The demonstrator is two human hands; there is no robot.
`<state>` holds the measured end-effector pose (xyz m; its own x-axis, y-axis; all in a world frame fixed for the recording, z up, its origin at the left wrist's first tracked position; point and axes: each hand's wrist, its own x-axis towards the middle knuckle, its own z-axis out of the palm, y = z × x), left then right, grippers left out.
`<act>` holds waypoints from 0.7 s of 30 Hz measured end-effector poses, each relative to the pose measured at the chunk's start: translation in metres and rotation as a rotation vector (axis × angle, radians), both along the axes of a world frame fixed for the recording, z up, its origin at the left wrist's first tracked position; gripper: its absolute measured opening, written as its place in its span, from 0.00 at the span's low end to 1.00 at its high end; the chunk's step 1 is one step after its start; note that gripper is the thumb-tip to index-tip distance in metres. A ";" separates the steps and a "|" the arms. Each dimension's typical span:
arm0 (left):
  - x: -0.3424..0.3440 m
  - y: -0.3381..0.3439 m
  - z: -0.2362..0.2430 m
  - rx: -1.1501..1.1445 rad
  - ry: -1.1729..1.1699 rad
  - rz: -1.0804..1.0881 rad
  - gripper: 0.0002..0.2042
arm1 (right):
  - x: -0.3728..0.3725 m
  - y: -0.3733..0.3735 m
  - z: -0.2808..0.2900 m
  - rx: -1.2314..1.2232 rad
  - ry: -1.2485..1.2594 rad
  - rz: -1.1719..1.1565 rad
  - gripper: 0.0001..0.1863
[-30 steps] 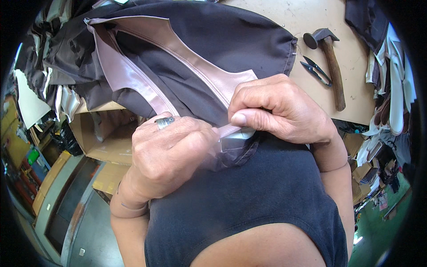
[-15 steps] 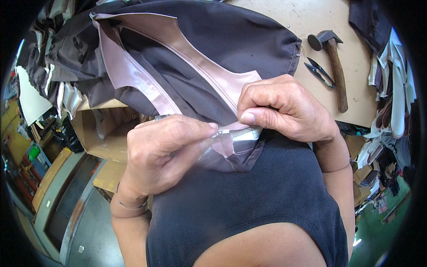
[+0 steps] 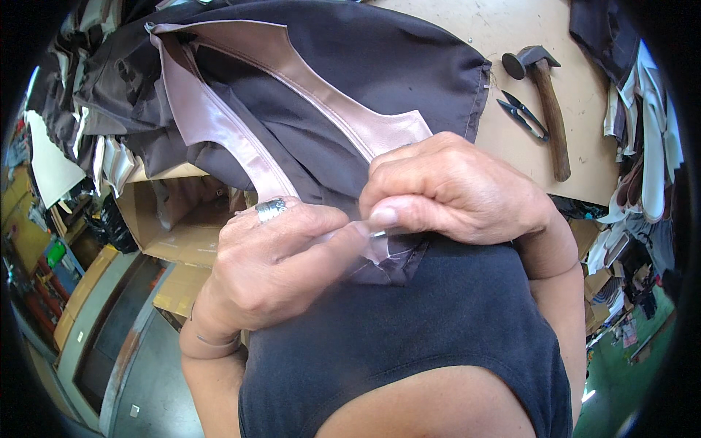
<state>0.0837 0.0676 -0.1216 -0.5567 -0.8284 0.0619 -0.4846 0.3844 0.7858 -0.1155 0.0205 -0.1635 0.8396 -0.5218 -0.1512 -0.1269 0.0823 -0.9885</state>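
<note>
A dark lining fabric (image 3: 387,69) lies across the table and drapes toward me. Smooth pink leather-like trim (image 3: 310,77) with stitched edges runs along a long opening in it. At the near end, before my chest, my left hand (image 3: 281,259) and my right hand (image 3: 456,193) meet with fingertips almost touching. Both are closed in a pinch on the edge of the trim. A small pale shiny bit shows between the thumbs, and my fingers hide most of it. A frayed pink scrap (image 3: 377,250) hangs just below. A wide silver ring (image 3: 271,209) is on a left finger.
On the tan tabletop (image 3: 591,135) at the right lie a wooden-handled hammer (image 3: 553,120) and small black thread snips (image 3: 523,115). An open cardboard box (image 3: 164,219) stands below the table at left. Cut material pieces (image 3: 653,146) hang over the right edge.
My right hand has shifted left, and the two hands have come closer together. The silvery strip seen between them is now mostly covered. The ring on my left hand has come into view.
</note>
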 end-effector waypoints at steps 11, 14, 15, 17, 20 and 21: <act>0.015 0.007 0.000 0.291 0.124 0.135 0.13 | 0.000 0.001 -0.003 0.056 -0.067 -0.015 0.12; 0.011 0.004 0.002 0.353 0.081 0.165 0.12 | -0.002 0.002 -0.005 0.019 -0.100 -0.029 0.13; 0.011 0.004 0.004 0.377 0.076 0.173 0.12 | -0.001 0.003 -0.005 0.004 -0.111 -0.031 0.13; 0.012 0.003 0.002 0.341 0.096 0.148 0.11 | 0.000 0.003 -0.005 -0.001 -0.105 -0.019 0.13; 0.011 0.001 -0.005 0.173 0.123 0.072 0.11 | -0.001 0.001 -0.004 0.042 -0.069 -0.015 0.14; 0.009 0.001 -0.005 0.123 0.103 0.069 0.10 | 0.000 0.002 -0.003 0.068 -0.063 -0.029 0.13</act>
